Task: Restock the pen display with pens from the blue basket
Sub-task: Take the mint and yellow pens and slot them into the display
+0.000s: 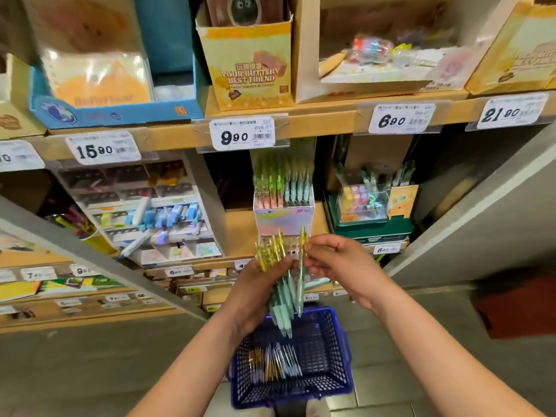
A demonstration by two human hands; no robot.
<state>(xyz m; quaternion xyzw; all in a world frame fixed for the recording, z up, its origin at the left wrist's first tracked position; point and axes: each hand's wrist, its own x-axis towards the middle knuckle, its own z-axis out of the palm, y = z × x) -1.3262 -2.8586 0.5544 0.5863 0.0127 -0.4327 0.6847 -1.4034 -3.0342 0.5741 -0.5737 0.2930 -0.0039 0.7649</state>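
My left hand [261, 285] grips a bundle of teal pens [281, 308] with yellow clips, tips pointing down. Just right of it, my right hand [332, 260] pinches a single teal pen [301, 275] near its yellow top, beside the bundle. Both hands hover in front of the pen display [284, 206], a clear iridescent stand on the middle shelf with pink, green and teal pens standing in its rows. Below on the floor sits the blue basket [328, 383], with several more pens [275, 361] lying in it.
A tiered white pen rack [144, 212] stands left of the display, a green box of pens [371, 206] to its right. Price tags line the cardboard shelf edge [319, 127]. Boxes fill the upper shelf. Grey sloped panels flank the bay.
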